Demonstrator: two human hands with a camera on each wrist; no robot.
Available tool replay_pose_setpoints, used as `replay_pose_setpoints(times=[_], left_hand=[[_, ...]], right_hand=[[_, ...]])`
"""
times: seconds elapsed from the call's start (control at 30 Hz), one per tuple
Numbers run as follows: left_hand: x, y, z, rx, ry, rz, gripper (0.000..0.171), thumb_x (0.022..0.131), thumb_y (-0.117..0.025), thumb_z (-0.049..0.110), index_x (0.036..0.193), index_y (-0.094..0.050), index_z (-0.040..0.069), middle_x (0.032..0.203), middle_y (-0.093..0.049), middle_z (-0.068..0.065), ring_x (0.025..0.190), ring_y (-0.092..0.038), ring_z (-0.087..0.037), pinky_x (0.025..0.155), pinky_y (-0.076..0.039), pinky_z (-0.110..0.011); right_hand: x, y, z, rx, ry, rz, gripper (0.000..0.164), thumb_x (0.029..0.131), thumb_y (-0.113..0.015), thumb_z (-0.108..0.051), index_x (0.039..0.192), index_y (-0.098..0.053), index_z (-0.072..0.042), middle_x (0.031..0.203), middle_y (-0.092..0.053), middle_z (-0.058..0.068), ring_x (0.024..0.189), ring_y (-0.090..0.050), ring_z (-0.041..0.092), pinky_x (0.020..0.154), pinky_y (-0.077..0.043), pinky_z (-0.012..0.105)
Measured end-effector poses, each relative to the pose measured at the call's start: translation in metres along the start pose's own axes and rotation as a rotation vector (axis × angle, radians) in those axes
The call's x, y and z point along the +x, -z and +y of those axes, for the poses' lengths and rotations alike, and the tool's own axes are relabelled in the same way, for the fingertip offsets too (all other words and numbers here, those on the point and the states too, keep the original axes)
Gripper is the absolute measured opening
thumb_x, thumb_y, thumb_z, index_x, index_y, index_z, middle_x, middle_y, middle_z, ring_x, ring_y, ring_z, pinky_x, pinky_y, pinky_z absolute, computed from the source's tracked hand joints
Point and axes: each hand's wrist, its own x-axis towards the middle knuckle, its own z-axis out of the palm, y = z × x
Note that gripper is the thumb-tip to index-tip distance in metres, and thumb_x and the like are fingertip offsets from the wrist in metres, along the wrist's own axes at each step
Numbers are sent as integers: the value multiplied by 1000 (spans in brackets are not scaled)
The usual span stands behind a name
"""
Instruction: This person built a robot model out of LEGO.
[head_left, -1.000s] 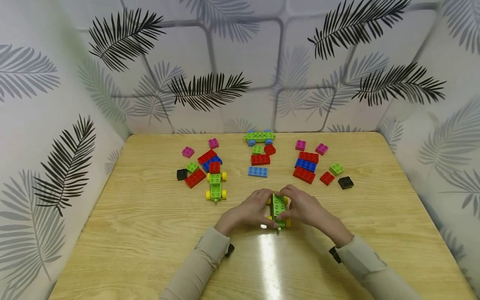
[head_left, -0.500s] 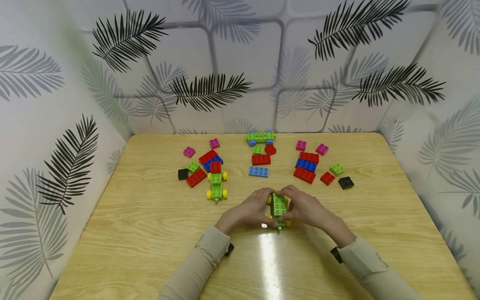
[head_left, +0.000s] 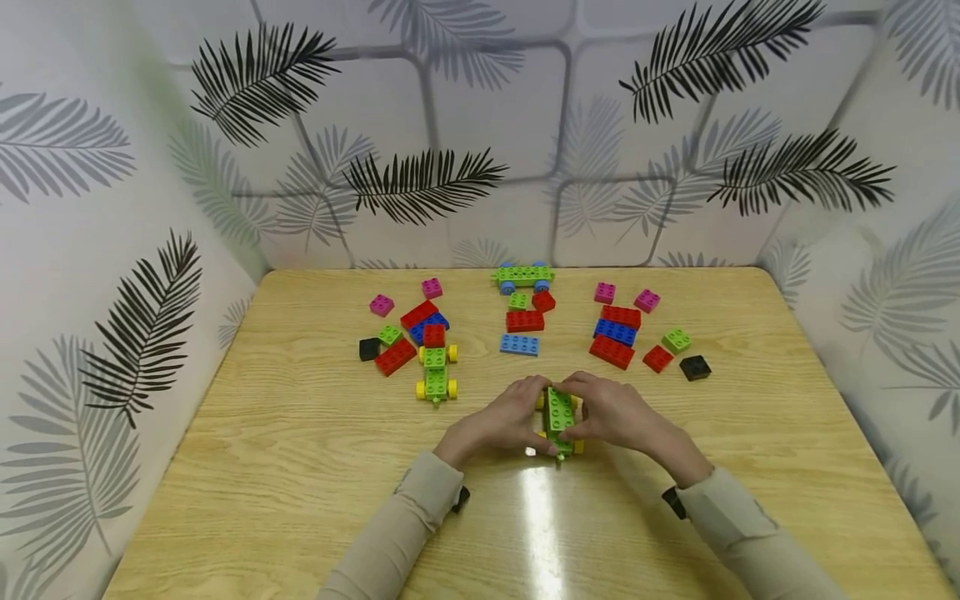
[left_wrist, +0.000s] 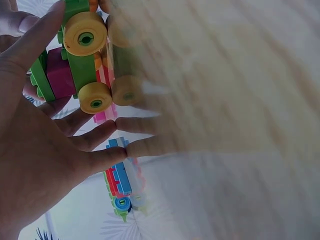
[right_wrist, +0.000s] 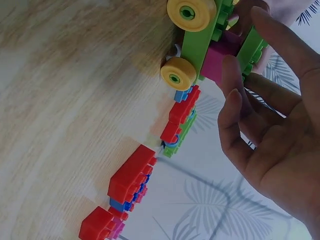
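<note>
Both hands are clamping one build, on the table's (head_left: 285,467) near side, a bit R of ctr: a green car (left_wrist: 82,70) w/ yellow wheels (left_wrist: 85,33). L hand (head_left: 508,417) is gripping the car end to end, thumb at near end, fingers at far end. R hand (head_left: 617,414) is holding the long green brick (head_left: 558,408) on top, thumb at its near R side, fingertips at far end. Fingertips of both are meeting there or nearly so; can't tell which. A magenta brick (left_wrist: 60,72) is sitting betw. car & long green brick.

To the L, a 2nd car (head_left: 436,383), also green/yellow, is standing w/ a red brick (head_left: 434,335) at its far end. Just beyond, loose pcs are lying: black brick (head_left: 369,349), sm. green brick (head_left: 390,335), red & blue ones, two pink pcs (head_left: 382,305) farthest.

Far ctr, a blue-wheeled car (head_left: 523,276) is standing near the table's far edge; a lt-blue brick (head_left: 520,344) is lying nearer, red & green pcs betw.

Far R, a dk-blue brick (head_left: 615,332) is lying betw. two long reds (head_left: 612,352), w/ a black block (head_left: 695,367) farther R.
</note>
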Motion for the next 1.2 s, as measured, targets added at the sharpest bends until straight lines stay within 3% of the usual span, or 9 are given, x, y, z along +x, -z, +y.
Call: replay_pose_setpoints(times=[0.33, 0.7, 0.93, 1.03, 1.2], left_hand=[[-2, 5, 2, -1, -2, -20, 80, 76, -80, 44, 134, -35, 13, 134, -43, -4, 125, -40, -20, 106, -37, -35], [-2, 6, 3, 10, -9, -24, 81, 76, -81, 44, 135, -34, 12, 131, -44, -5, 123, -42, -19, 105, -37, -33], [-1, 3, 1, 13, -8, -17, 83, 76, -80, 45, 136, -33, 13, 134, -43, -4, 124, -41, -19, 105, -37, -34], [0, 2, 0, 15, -12, -16, 83, 76, -80, 46, 136, -33, 13, 134, -43, -4, 124, -41, -19, 105, -37, -34], [-1, 4, -2, 16, -5, -16, 83, 75, -81, 45, 135, -34, 11, 130, -45, -4, 122, -42, -18, 105, -37, -32]], right_hand=[[-4, -7, -2, -7, 10, 65, 69, 73, -85, -33, 130, -59, -5, 121, -60, 7, 75, -53, 8, 59, -45, 20], [-5, -5, 0, 30, 28, 49, 68, 76, -82, -34, 131, -58, -4, 121, -60, 7, 78, -56, 13, 62, -46, 22], [-9, -9, 3, 13, 51, 107, 68, 74, -84, -31, 130, -59, -3, 123, -60, 13, 98, -62, 24, 79, -54, 41], [-9, -7, 2, 29, 53, 95, 67, 76, -83, -31, 131, -58, -3, 125, -59, 15, 101, -61, 26, 83, -53, 45], [-10, 11, 0, 124, 52, 121, 65, 78, -81, -28, 133, -56, -4, 129, -57, 12, 96, -59, 22, 79, -52, 39]])
